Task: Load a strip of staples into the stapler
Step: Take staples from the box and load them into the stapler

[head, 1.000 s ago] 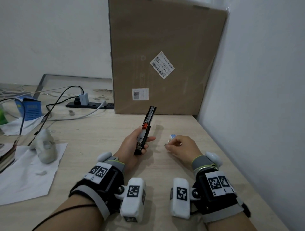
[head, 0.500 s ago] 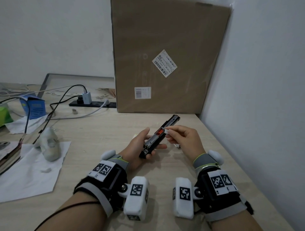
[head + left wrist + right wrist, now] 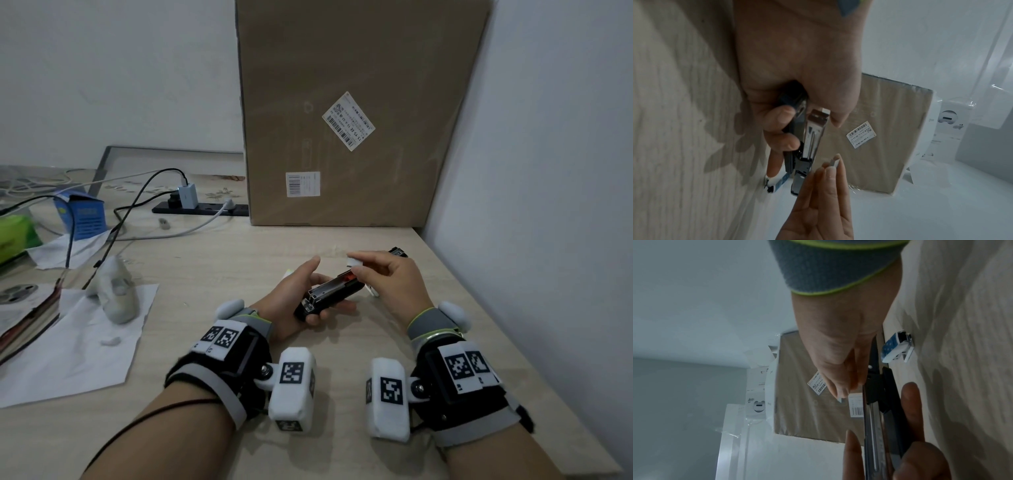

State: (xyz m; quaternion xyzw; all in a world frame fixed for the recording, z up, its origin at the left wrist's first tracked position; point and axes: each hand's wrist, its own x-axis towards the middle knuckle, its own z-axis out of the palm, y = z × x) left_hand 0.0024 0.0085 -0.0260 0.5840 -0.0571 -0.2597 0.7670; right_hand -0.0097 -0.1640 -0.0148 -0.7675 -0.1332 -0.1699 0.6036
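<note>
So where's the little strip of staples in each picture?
Head: strip of staples, centre, pinched by the right hand above the stapler.
Left wrist: lower middle, at the fingertips.
Right wrist: middle, mostly hidden behind the fingertips.
Shared landmark: the cardboard box.

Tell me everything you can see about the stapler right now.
The stapler is black with a silvery metal staple channel, opened so the channel faces up; a small red part sits at the channel's far end. It is held off the wooden table, lying slanted, its far end toward the wall. The left hand grips its near end, fingers curled underneath. The right hand hovers over the channel, pinching a short staple strip, not yet in it.
</note>
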